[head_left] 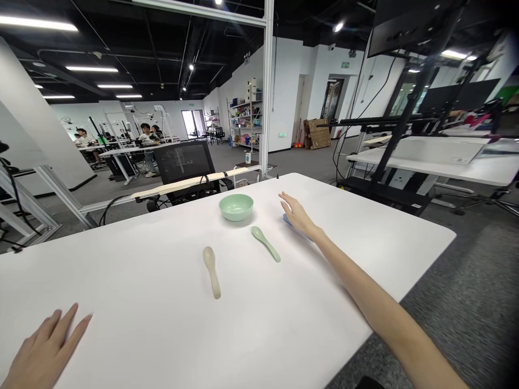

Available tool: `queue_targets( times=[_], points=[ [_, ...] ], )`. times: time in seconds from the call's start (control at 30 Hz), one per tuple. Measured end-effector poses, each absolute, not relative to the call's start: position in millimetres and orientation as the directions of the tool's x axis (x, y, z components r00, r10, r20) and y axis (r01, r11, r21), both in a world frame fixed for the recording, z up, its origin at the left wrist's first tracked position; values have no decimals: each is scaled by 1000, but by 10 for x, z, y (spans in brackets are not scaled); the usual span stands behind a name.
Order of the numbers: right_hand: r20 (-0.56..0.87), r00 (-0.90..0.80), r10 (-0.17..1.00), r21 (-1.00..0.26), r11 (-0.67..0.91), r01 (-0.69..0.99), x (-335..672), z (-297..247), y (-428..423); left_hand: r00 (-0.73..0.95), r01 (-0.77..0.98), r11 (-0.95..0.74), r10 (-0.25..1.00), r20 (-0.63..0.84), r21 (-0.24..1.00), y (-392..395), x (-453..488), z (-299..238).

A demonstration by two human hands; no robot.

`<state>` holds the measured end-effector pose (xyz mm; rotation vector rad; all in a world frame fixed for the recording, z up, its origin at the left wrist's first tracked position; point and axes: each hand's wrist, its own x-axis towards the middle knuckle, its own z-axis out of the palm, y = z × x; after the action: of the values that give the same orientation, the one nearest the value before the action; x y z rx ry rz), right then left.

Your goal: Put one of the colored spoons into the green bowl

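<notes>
My right hand [298,213] reaches far across the white table [141,302], fingers stretched out, lying over a small blue thing [286,219] that is mostly hidden beneath it. Left of that hand lies a green spoon [265,243], and beyond it stands an empty green bowl [236,207]. A beige spoon [212,271] lies nearer to me at the table's middle. My left hand [42,354] rests flat on the table at the near left, fingers apart, holding nothing.
A black office chair [184,162] stands behind the table's far edge. A metal frame post [267,86] rises beyond the bowl. Another desk with a monitor stand [425,156] is at the right across grey carpet. People sit at desks far back left.
</notes>
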<state>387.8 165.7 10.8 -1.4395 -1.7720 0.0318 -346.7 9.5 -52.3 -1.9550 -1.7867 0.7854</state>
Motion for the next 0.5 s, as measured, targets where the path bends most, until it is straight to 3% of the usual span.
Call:
queue_targets(
  times=[0.1, 0.3, 0.5],
  points=[
    [537, -87, 839, -439, 365, 821, 3705, 83, 1635, 14, 733, -40, 999, -43, -679, 60, -3424, -612],
    [476, -338, 812, -295, 510, 808, 3203, 85, 1655, 70, 788, -29, 997, 43, -615, 34, -3482, -664],
    [423, -404, 811, -193, 516, 834, 2863, 253, 1766, 98, 872, -52, 993, 69, -486, 69, -3533, -707]
  ],
)
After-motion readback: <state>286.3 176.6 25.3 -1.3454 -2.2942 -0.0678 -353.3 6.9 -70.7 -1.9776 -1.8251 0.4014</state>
